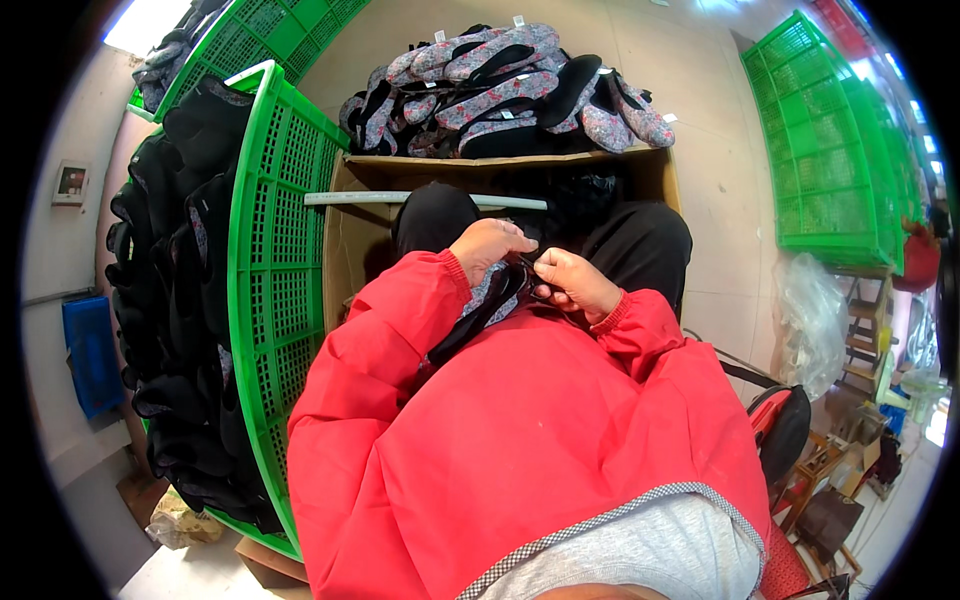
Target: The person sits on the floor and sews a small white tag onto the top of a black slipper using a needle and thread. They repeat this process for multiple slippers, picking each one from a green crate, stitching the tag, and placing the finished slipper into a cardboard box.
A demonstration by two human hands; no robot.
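Note:
A slipper (490, 299) in black with a grey-and-red floral pattern lies in my lap, partly hidden by my red sleeves. My left hand (489, 246) pinches at its upper end, thumb and fingers pressed together. Close beside it, my right hand (577, 283) is closed, with the thumb and forefinger pointing toward the left fingertips. Something small and dark shows under the right fingers, but I cannot make out what it is.
An open cardboard box (660, 176) stands before my knees, with a pale bar (345, 199) across it. Floral slippers (500, 95) are heaped beyond. At my left, a green crate (262, 290) holds black slippers (180, 300); green crates (825, 150) stand far right.

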